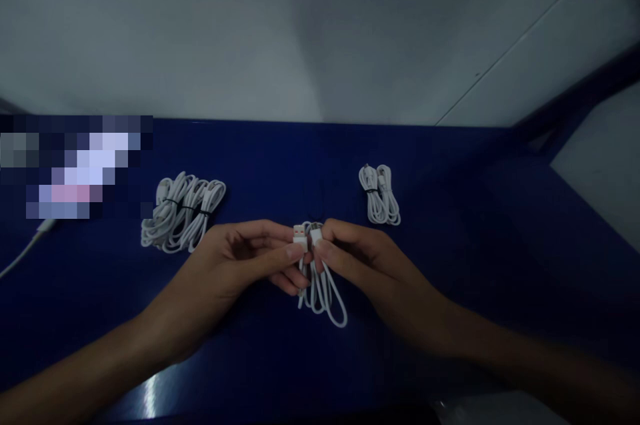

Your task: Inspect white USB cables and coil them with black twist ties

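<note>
Between my two hands, above the middle of the blue table, is a coiled white USB cable (pixel 325 298). My left hand (pixel 235 255) pinches one USB plug between thumb and fingers, its metal end pointing away from me. My right hand (pixel 370 258) grips the other plug end close beside it, thumb on top. The loops of the cable hang below the plugs toward me. Part of the coil is hidden behind my fingers.
A pile of white cables (pixel 183 211) bound with black ties lies to the left. Two bundled cables (pixel 379 195) lie at the right. Far left, a pixelated patch covers something with a white cord (pixel 25 255). A pale wall (pixel 225 31) rises behind the blue table (pixel 280 158).
</note>
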Demonstrator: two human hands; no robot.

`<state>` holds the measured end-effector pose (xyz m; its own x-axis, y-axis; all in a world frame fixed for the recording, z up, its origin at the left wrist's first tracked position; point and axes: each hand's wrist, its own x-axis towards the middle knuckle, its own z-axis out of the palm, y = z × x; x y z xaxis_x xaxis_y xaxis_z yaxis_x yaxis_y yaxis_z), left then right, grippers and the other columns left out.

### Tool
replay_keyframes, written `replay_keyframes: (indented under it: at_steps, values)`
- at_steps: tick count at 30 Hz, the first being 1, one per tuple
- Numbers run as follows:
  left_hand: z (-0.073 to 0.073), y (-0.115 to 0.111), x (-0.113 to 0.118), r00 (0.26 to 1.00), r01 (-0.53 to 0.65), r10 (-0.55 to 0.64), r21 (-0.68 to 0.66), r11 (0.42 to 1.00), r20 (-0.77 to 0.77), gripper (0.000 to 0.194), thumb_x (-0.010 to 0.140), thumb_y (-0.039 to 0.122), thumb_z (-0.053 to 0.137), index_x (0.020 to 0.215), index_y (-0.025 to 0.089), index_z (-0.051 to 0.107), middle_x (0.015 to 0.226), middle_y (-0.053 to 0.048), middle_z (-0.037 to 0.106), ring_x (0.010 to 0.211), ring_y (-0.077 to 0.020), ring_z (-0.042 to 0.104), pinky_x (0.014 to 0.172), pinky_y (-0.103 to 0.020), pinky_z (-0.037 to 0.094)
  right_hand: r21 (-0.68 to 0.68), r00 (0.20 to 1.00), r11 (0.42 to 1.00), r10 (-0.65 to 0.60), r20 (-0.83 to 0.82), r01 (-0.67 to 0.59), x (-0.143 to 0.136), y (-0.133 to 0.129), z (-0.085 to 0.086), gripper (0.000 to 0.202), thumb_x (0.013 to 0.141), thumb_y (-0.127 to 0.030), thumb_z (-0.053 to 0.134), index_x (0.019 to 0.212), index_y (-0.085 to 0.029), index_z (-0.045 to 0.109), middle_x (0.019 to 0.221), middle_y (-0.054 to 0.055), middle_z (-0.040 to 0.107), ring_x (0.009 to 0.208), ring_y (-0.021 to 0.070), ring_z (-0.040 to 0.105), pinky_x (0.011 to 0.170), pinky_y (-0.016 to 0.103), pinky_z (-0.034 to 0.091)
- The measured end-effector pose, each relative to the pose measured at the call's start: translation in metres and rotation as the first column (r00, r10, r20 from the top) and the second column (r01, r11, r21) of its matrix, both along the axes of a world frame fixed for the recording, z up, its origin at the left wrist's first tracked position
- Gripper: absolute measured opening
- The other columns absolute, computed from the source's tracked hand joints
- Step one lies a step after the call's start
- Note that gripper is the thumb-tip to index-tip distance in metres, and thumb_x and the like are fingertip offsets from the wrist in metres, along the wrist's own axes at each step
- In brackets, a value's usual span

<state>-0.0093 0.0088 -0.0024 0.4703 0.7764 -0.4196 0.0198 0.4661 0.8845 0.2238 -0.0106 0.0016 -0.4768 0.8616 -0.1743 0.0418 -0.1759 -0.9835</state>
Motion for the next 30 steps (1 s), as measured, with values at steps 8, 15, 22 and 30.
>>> replay_keyframes:
  at_steps: [8,15,22,30]
  values:
    - [0.0019,0.0004,0.0003,1.0,0.001,-0.001,0.02,1.0,0.01,0.009,0.103,0.028,0.083,0.108,0.026,0.09,0.085,-0.002,0.087,0.08,-0.0129,0.081,0.078,-0.018,0.063,0.05,1.0,0.999,-0.015,0.013,0.015,-0.0002,0.0003,0.0008,0.034,0.119,-0.035,0.055,0.09,-0.021,0.067,0.088,-0.003,0.063,0.081,0.0128,0.056,0.076,0.028,0.047]
    - [0.0019,-0.0004,0.0,1.0,-0.003,0.003,0.003,1.0,0.021,0.012,0.103,0.03,0.083,0.112,0.025,0.09,0.086,-0.003,0.087,0.08,-0.0138,0.081,0.079,-0.02,0.063,0.04,1.0,0.999,0.002,0.005,-0.002,0.0013,-0.0008,0.0018,0.033,0.119,-0.038,0.055,0.093,-0.022,0.068,0.09,-0.001,0.064,0.084,0.0147,0.059,0.078,0.03,0.048]
    - [0.0032,0.0018,0.0033,1.0,-0.009,0.009,-0.014,1.0,0.03,0.014,0.102,0.027,0.084,0.115,0.026,0.09,0.086,-0.003,0.087,0.081,-0.0143,0.081,0.079,-0.021,0.064,0.005,1.0,1.0,0.01,-0.013,-0.01,0.0,0.0009,0.0002,0.033,0.119,-0.04,0.054,0.095,-0.021,0.068,0.093,0.0,0.066,0.087,0.0157,0.059,0.08,0.031,0.049]
    - [0.0026,0.001,0.0024,1.0,-0.003,0.003,-0.013,1.0,0.001,0.016,0.101,0.033,0.085,0.115,0.026,0.09,0.086,-0.003,0.087,0.081,-0.0152,0.08,0.081,-0.022,0.063,0.022,1.0,1.0,-0.004,0.01,0.004,0.0011,-0.0001,0.0006,0.033,0.118,-0.04,0.056,0.094,-0.021,0.069,0.09,0.0,0.063,0.084,0.0157,0.057,0.077,0.03,0.047]
